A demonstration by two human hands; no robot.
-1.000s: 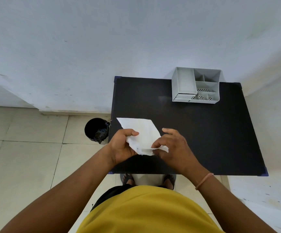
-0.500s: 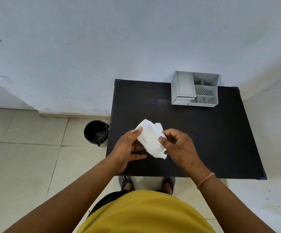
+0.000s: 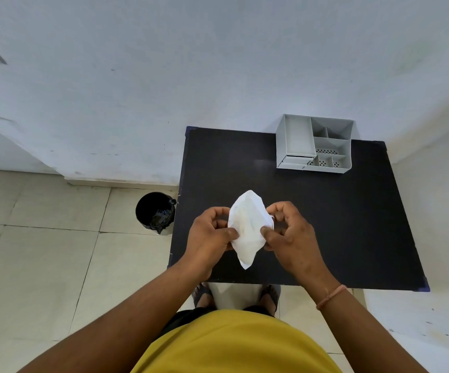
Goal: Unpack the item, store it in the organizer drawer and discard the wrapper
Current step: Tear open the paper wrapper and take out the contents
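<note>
A white paper wrapper is bunched into a pointed bundle above the near part of the black table. My left hand pinches its left side and my right hand pinches its right side. Whatever is inside the paper is hidden. The grey organizer stands at the table's far edge, with several open compartments and a small drawer at its front left, slightly pulled out.
A black bin stands on the tiled floor just left of the table. A white wall runs behind the table and along its right side. My feet show under the near table edge.
The flat white sheet has been folded and gathered into a narrow upright bundle. Both hands moved to its two sides.
</note>
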